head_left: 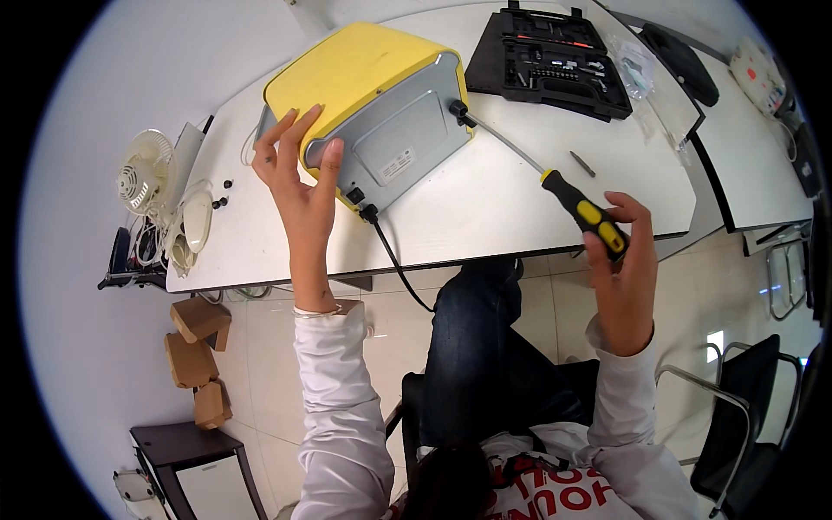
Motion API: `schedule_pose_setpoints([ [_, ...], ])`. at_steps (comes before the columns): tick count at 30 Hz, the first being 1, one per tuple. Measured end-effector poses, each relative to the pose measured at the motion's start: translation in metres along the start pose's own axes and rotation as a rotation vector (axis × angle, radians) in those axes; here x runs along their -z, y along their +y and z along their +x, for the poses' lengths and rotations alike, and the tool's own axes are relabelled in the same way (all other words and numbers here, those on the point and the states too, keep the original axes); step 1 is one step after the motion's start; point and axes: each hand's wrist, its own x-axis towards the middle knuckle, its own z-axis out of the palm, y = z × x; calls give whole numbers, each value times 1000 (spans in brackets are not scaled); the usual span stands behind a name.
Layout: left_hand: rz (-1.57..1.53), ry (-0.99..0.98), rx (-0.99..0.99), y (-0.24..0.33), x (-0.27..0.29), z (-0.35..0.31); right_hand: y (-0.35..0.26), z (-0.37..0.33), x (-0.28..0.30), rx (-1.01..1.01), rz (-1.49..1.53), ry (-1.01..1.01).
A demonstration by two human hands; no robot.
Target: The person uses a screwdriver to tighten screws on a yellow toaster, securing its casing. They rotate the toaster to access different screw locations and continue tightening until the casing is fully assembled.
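A boxy yellow appliance (360, 65) is tipped on the table, its grey panel (390, 139) with a small white label turned toward me. My left hand (299, 169) grips its left end, thumb on the grey panel and fingers on the yellow casing. In my right hand (626, 269) is a screwdriver (576, 204) with a black and yellow handle. Its long shaft reaches the black foot (459, 109) at the panel's right corner; the tip is hidden there. A black power cord (397, 262) runs from the lower left corner over the table's edge.
A loose screwdriver bit (582, 164) lies right of the shaft. Behind is an open black tool case (563, 69) beside a clear plastic bag (634, 65). Small black pieces (222, 202), a white fan (146, 173) and a pale plastic part (198, 221) are at the left.
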Motion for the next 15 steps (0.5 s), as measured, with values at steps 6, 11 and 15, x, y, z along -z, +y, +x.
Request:
schedule_pose_setpoints([
  [6,2,11,-13,1,-1,1,6,4,0,-93,6,14],
  [11,51,32,-58,-1,-5,-1,6,0,-13,150,-11,115],
  [15,116,42,-73,7,-4,-1,16,4,-14,256,-18,174],
])
